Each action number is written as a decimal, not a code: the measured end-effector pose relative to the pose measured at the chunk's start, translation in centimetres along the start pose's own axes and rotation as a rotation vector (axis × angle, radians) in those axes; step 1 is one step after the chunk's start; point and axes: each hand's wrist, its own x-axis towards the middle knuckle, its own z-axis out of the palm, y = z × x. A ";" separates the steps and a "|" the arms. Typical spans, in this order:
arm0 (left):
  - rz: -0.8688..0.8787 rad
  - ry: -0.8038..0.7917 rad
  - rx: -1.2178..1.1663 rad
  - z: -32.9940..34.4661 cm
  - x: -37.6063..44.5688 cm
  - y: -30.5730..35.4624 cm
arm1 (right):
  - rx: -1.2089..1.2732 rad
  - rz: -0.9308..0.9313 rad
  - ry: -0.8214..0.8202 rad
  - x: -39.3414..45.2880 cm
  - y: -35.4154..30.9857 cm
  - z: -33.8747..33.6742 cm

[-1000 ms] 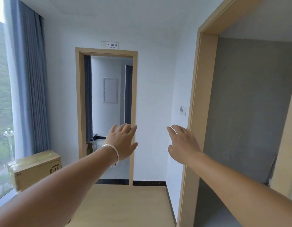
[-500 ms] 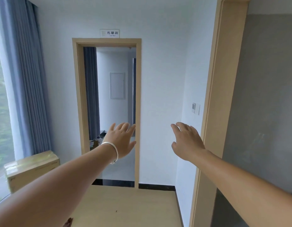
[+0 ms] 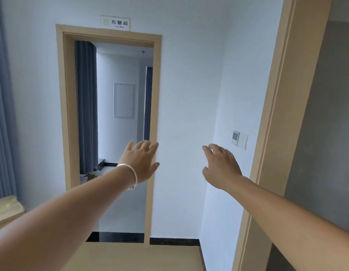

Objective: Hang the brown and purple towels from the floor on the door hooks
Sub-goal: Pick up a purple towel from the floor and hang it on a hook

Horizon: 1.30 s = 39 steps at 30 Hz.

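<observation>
No towel and no door hook shows in the head view. My left hand (image 3: 140, 162), with a silver bangle on the wrist, is stretched out in front of me, fingers straight and empty, over the right post of an open doorway (image 3: 109, 36). My right hand (image 3: 221, 167) is also held out with loose, spread fingers and holds nothing, in front of the white wall.
A wooden door frame (image 3: 275, 133) rises at the right with a grey wall behind it. A light switch (image 3: 239, 139) sits on the white wall. A cardboard box (image 3: 5, 210) lies low left beside blue curtains (image 3: 3, 114). A pale wooden surface (image 3: 134, 257) spans the bottom.
The view has tilted up and drawn closer to the doorway. Both hands stay outstretched and empty, keeping about the same pose.
</observation>
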 end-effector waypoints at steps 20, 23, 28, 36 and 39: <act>-0.010 -0.098 0.027 20.5 18.6 -7.1 | 0.110 -0.037 -0.062 23.5 0.7 20.3; -0.049 -0.087 0.021 23.3 22.9 -7.2 | 0.140 -0.067 -0.060 28.1 1.8 23.7; -0.065 -0.110 0.053 27.7 30.1 -7.0 | 0.159 -0.095 -0.045 36.0 4.9 28.5; -0.095 -0.161 0.102 35.2 36.3 -8.3 | 0.209 -0.163 -0.095 44.3 5.4 35.9; -0.148 -0.165 0.098 37.8 38.4 -10.6 | 0.233 -0.198 -0.090 47.9 4.0 38.2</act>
